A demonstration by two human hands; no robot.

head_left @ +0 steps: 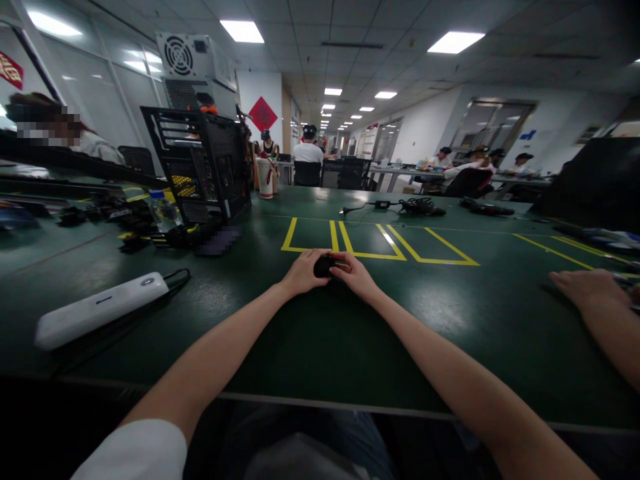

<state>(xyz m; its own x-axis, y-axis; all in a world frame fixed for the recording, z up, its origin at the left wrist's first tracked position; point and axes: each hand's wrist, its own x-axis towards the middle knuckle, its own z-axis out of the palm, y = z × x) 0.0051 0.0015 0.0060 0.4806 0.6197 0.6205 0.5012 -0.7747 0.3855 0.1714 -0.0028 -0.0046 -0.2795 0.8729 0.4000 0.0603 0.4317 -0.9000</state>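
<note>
A small dark object [324, 267], rounded and nearly black, is held between my two hands over the green table [320, 340]; its exact kind cannot be made out. My left hand [303, 273] curls around its left side, thumb below and fingers over the top. From the right, my right hand [356, 276] pinches it, with thumb and fingertips close to its edge. Just beyond my hands, yellow tape outlines [370, 255] mark the tabletop.
A white power strip [103, 310] lies at left. Further back stand an open black computer case [200, 167], a clear bottle [165, 212] and a paper cup [265, 179]. Coiled black cables [420, 207] lie at the back. Another person's hand [590, 292] rests at right.
</note>
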